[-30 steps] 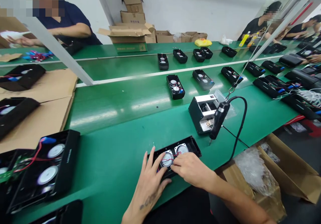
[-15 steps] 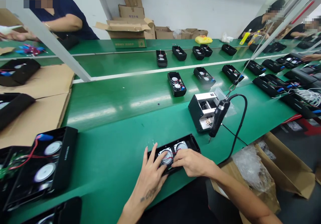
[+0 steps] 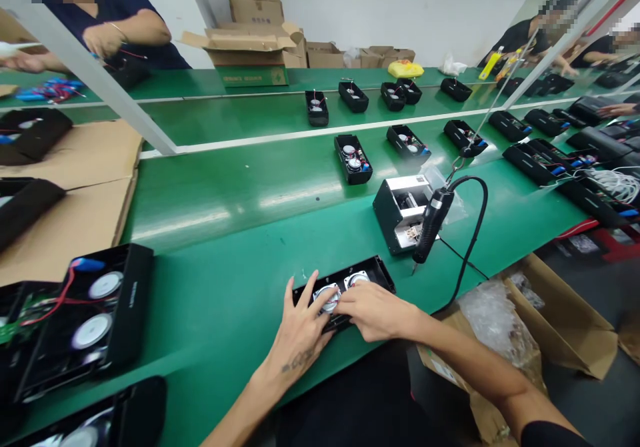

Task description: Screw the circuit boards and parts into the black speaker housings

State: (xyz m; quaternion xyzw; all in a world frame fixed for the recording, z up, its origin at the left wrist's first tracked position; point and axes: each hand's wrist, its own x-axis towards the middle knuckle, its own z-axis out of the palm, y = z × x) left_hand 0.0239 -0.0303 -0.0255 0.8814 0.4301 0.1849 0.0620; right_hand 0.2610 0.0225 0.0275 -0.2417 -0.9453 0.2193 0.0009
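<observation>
A black speaker housing (image 3: 373, 269) with two round silver speaker drivers lies open at the near edge of the green bench (image 3: 225, 300). My left hand (image 3: 299, 330) rests on its left end, fingers spread over the left driver (image 3: 327, 295). My right hand (image 3: 373, 310) lies curled over the housing's middle, fingertips pinched at red wires beside that driver. The right driver (image 3: 358, 279) shows just beyond my knuckles.
A hanging electric screwdriver (image 3: 429, 223) with black cable dangles right of the housing, in front of a small black-and-white machine (image 3: 400, 210). More open housings (image 3: 85, 320) sit at left and along the conveyor (image 3: 353, 159). Cardboard boxes (image 3: 560, 320) stand at lower right. Other people work across and far right.
The view has shifted slightly; my hands stay on the housing. My right hand has crept left over the wires between the drivers, and the person across has brought a hand up.
</observation>
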